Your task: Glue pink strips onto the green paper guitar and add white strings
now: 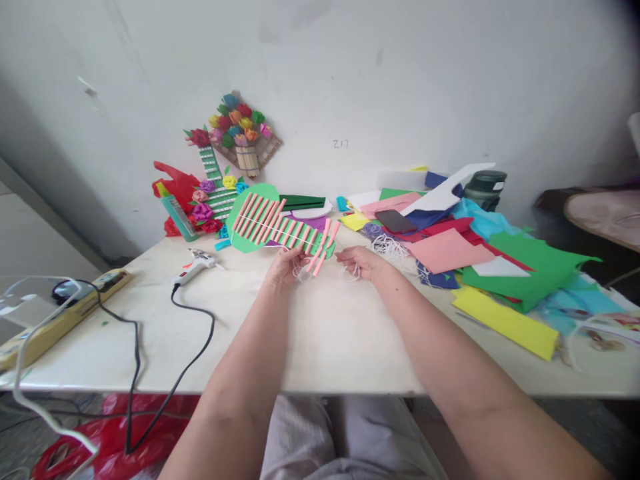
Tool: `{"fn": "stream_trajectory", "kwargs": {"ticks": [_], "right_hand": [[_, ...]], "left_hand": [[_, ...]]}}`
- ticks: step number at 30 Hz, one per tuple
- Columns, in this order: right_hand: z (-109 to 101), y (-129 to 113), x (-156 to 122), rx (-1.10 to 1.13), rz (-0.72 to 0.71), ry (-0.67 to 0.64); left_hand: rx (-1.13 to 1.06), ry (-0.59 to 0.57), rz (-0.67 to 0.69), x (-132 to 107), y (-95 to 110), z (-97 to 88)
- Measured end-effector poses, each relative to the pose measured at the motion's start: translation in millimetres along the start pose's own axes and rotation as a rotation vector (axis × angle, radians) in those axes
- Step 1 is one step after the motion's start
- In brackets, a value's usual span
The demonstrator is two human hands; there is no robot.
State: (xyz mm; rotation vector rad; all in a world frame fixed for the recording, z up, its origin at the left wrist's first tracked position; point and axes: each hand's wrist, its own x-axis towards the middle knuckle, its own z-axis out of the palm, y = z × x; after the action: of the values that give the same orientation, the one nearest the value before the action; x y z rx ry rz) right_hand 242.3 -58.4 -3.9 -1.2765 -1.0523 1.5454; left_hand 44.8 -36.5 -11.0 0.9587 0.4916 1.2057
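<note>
A guitar-shaped paper craft (257,223) of green paper is held up above the table, with a row of pink rolled paper sticks across its body and neck. White string runs lengthwise over the sticks. My left hand (286,265) grips the craft by the lower edge of its neck, with loose string hanging by the fingers. Just right of the neck's end, my right hand (363,261) pinches a thin white string (349,275), its loop dangling under the fingers. Two longer pink sticks (325,247) cross the neck's end at a slant.
On the left lie a glue gun (196,267) with a black cord, a power strip (65,317) and a green glue bottle (177,212). Finished paper-flower crafts (245,137) stand by the wall. Coloured paper sheets (450,250), a phone (396,221) and a dark jar (485,190) crowd the right.
</note>
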Motion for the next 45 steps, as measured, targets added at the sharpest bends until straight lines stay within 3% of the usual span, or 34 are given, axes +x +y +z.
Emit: {"fn": "stream_trajectory", "kwargs": {"ticks": [13,23,27,31,35,37,41,45], "right_hand": [[-1,2,6,-0.455,-0.112,0.455],[-20,8,23,-0.814,-0.1,0.557],[-24,9,23,-0.819,-0.105,0.57],[-22,7,16,-0.81,-0.102,0.578],[-19,0,8,-0.685,-0.257,0.664],[-15,-5,4,-0.462,-0.329,0.613],[-4,-14,-7,0.084,-0.355,0.249],[3,-15,-12,0.169,-0.398,0.028]], "left_hand": [[-0.007,0.044,-0.004,-1,-1,0.8],[-0.084,0.048,0.058,0,0,1.1],[-0.143,0.076,0.105,1,3,1.0],[-0.072,-0.026,0.09,3,0,-3.3],[0.013,-0.044,0.066,4,-2,-5.0],[0.047,-0.043,0.047,3,-2,-4.1],[0.125,-0.021,0.002,1,0,-0.8],[0.187,0.007,-0.032,0,-1,1.5]]}}
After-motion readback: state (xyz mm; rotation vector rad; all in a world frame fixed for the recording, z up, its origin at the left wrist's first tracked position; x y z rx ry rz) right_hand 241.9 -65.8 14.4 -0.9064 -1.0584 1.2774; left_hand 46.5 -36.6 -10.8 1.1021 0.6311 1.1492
